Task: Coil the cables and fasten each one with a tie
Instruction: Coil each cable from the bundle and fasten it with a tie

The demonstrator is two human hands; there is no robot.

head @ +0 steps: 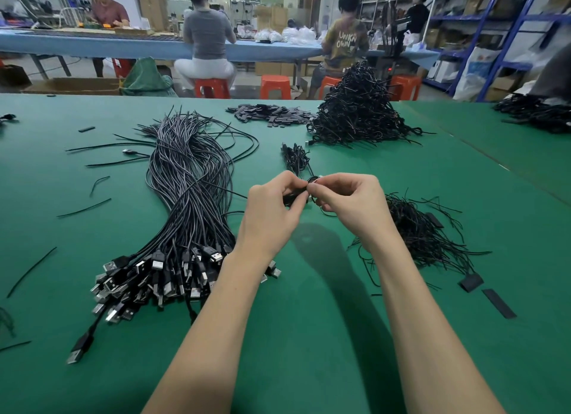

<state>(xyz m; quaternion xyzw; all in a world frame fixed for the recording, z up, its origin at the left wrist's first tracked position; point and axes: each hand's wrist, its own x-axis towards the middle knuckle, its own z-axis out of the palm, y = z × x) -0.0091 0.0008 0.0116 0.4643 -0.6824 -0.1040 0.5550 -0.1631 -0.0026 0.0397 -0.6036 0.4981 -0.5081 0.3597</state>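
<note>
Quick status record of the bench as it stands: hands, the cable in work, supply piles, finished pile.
left hand: pinches the coiled cable
right hand: pinches the same coil from the other side
coiled cable: small black coil held above the mat between both hands; tie state hidden by fingers
uncoiled cables: long bundle left of the hands, USB plugs toward the person
ties: loose black pile right of the hands
finished pile: tall heap at far centre-right
flat black strips: scattered far centre
green mat: work surface

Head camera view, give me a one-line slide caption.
Both hands pinch a small coiled cable above the green table, beside a bundle of USB cables.
</note>
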